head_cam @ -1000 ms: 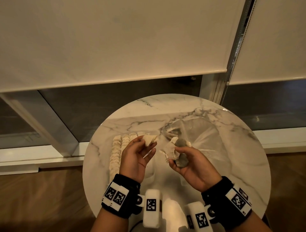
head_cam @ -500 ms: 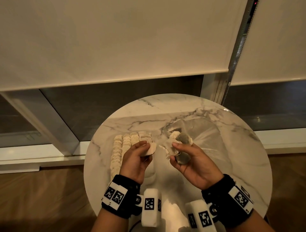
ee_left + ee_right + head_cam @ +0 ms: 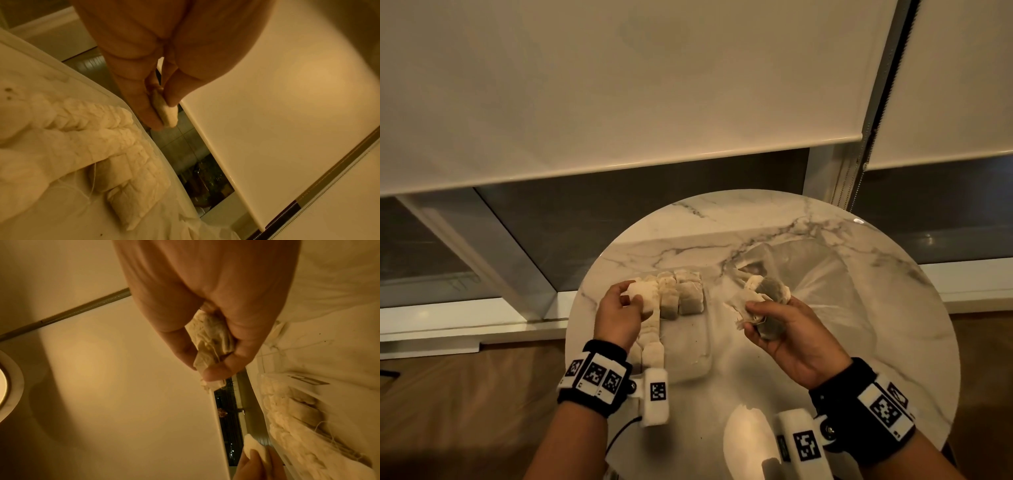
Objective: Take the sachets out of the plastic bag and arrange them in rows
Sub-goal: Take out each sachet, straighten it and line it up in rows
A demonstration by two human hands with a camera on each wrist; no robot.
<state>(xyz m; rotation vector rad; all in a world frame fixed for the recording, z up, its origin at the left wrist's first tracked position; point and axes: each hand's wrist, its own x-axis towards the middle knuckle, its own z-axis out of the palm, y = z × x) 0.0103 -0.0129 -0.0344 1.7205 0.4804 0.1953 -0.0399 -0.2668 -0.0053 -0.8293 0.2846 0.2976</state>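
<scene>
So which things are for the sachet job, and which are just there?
For the job:
- single sachet pinched in the left hand
- bunch of sachets held in the right hand
- rows of sachets on the table
- plastic bag

Just there:
- marble table
- window blinds

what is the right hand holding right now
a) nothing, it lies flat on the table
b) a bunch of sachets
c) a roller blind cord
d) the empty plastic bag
b: the right hand has its fingers curled round a bunch of sachets, raised above the table, with the plastic bag lying behind it.
</scene>
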